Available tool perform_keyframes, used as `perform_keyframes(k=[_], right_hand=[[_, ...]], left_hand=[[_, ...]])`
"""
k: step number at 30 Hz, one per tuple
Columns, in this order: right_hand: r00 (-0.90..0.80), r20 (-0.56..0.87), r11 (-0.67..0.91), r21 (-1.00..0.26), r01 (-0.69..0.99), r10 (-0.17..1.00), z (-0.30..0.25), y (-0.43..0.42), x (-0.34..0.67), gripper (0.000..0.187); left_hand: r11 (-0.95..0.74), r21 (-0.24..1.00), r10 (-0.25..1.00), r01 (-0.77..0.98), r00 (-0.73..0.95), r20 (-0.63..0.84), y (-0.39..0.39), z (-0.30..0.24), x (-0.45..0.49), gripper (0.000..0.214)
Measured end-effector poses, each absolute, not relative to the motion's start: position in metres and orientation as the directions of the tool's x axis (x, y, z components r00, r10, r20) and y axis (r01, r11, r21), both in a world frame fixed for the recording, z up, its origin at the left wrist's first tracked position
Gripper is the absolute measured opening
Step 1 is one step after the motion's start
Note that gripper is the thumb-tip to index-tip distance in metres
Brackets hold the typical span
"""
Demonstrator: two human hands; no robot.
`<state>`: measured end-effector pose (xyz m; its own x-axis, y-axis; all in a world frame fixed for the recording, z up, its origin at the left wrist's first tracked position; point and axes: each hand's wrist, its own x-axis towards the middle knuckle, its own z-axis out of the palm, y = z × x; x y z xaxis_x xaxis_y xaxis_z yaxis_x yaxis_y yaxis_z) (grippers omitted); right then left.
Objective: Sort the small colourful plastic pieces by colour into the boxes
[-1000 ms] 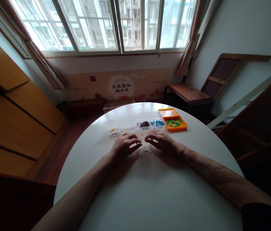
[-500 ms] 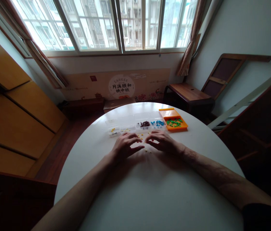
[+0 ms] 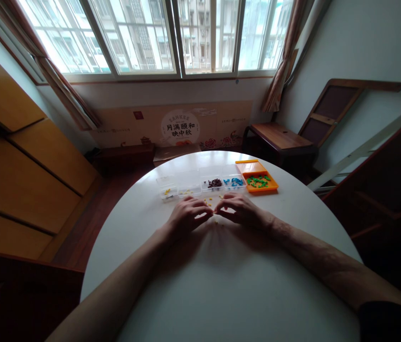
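Round white table (image 3: 221, 285) under a wide barred window (image 3: 172, 38), with a low wooden bench (image 3: 278, 137) against the wall beyond it and wooden cabinet fronts along the left of the room.

Your left hand (image 3: 186, 216) and right hand (image 3: 240, 211) rest on the tabletop, nearer to you than the orange tray (image 3: 262, 190) and to its left. Both hands are palm down with the fingers curled. Their fingertips meet over the yellow pieces (image 3: 209, 203), which are tiny, bright, blocky bits lying loose on the white surface. One speck sits just where the thumb and fingers of the two hands come together. Whether either hand actually pinches it is too small to tell. A few more pieces lie just beside the fingertips, too small to count exactly.

Left of the orange tray, four clear boxes (image 3: 189, 189) stand in one row, the nearest just beside it. Counting away from the tray, they hold blue pieces (image 3: 236, 181), dark red pieces (image 3: 215, 183), pale yellow bits and brighter yellow bits. The single tray holds a scatter of green pieces (image 3: 257, 180), and a plain orange panel adjoins its far side.
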<state>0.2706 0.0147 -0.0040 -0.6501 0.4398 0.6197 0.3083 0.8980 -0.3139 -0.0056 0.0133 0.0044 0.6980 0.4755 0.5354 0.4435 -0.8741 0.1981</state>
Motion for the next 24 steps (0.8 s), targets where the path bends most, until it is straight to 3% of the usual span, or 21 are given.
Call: perform_keyframes(k=[5,11,18,24], right_hand=[[-0.575,0.687,0.884,-0.236,0.403,0.445,-0.004,0.016,0.270,0.002],[-0.294,0.691,0.646,-0.324,0.691,0.661,-0.012,0.028,0.281,0.012],[-0.354,0.586,0.585,-0.264,0.767,0.729,-0.014,0.030,0.284,0.007],[-0.395,0.511,0.557,-0.210,0.803,0.763,-0.009,0.026,0.287,0.016]], left_hand=[[-0.866,0.145,0.469,0.479,0.675,0.569,0.013,0.008,-0.010,0.020],[-0.726,0.132,0.573,0.676,0.487,0.659,0.021,0.008,-0.027,0.022],[-0.448,0.216,0.723,0.868,0.210,0.658,0.032,0.008,-0.044,0.019],[-0.357,0.237,0.771,0.903,0.142,0.620,0.033,0.007,-0.046,0.020]])
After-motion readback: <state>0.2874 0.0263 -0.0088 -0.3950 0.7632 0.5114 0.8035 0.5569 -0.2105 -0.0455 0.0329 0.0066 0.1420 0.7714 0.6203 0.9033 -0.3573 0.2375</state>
